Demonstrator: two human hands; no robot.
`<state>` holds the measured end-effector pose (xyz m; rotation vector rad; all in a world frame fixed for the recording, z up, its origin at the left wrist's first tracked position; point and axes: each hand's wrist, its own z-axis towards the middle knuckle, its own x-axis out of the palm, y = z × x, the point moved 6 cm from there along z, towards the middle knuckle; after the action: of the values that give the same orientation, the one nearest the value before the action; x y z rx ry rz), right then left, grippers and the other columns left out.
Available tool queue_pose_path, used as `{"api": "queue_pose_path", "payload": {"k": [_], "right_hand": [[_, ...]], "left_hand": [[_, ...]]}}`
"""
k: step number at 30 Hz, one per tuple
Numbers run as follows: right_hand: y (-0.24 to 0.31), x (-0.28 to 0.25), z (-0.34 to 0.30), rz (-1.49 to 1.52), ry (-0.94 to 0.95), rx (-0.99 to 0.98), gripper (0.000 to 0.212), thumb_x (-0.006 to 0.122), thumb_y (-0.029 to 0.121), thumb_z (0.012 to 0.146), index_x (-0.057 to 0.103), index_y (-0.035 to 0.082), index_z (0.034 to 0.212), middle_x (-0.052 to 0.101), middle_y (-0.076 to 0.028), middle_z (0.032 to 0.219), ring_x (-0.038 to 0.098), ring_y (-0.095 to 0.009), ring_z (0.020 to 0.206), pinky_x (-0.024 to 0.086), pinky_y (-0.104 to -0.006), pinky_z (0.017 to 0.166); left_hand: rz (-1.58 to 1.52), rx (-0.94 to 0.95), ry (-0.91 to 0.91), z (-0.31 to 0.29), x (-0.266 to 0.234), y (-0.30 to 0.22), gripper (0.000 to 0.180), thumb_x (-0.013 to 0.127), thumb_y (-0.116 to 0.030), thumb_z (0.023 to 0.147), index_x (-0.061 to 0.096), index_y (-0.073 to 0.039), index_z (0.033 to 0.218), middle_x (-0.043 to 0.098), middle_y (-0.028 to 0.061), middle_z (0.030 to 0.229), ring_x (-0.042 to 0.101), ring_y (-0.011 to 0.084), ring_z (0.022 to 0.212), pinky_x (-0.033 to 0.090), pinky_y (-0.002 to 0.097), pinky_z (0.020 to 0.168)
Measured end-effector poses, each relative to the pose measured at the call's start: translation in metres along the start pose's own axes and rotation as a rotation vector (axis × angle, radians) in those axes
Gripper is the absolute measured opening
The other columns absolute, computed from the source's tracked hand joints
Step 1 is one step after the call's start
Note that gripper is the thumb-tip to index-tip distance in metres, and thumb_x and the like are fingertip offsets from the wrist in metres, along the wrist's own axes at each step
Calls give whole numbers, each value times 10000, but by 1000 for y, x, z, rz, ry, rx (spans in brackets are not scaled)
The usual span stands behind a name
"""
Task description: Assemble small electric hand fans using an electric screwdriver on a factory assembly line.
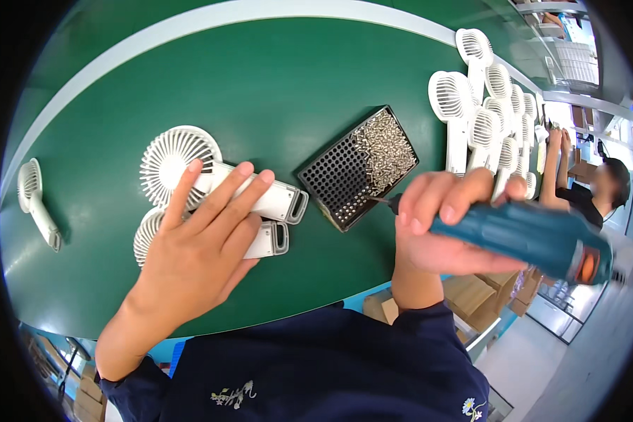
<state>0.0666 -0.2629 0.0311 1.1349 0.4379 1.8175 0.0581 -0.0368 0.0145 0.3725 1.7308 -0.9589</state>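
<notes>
My left hand [200, 235] lies with fingers spread over two white handheld fans. The upper handheld fan [178, 158] shows its round slatted head and the end of its handle; the lower handheld fan [269, 240] is mostly covered by the hand. My right hand [450, 218] is wrapped round a teal electric screwdriver [517, 235], held nearly level. Its thin bit points left and reaches the near part of a black screw tray [325, 165]. Small silvery screws [387, 149] are heaped at the tray's right side, and some sit in its holes.
Several white handheld fans [485, 126] stand crowded at the table's right side. One more small fan [39, 200] lies at the far left of the green table [281, 77]. A co-worker [594, 190] sits at the right, beyond the fans. Cardboard boxes [471, 295] are below the table edge.
</notes>
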Motion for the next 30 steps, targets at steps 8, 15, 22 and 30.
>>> {"api": "queue_pose_path", "payload": {"k": [8,15,22,30], "right_hand": [[8,16,-6,-147,211,-32,729,468,690,875,391,149,1358,500,-92,790,458,-201,453,415,-327,412],[1,10,-6,-168,217,35,744,420,723,874,384,151,1348,518,-95,813,478,-206,447,413,-321,413],[-6,9,-9,-196,203,50,770,392,757,859,374,161,1347,531,-90,837,484,-195,457,423,-317,410],[-7,14,-12,-218,251,-4,775,397,756,858,367,151,1342,532,-98,820,482,-198,455,416,-330,392]], "left_hand": [[-22,-33,-32,5,-1,1,336,739,-161,618,603,-34,897,487,91,1407,401,244,1359,236,524,1153],[-42,-20,-29,4,0,3,323,723,-131,617,585,-18,886,501,150,1393,427,308,1342,253,534,1131],[-39,-5,-45,2,0,4,312,707,-138,629,576,-3,877,510,166,1381,441,315,1332,263,536,1124],[-49,6,-76,2,0,4,314,707,-137,624,576,-9,879,514,162,1377,444,311,1330,260,526,1128]]}}
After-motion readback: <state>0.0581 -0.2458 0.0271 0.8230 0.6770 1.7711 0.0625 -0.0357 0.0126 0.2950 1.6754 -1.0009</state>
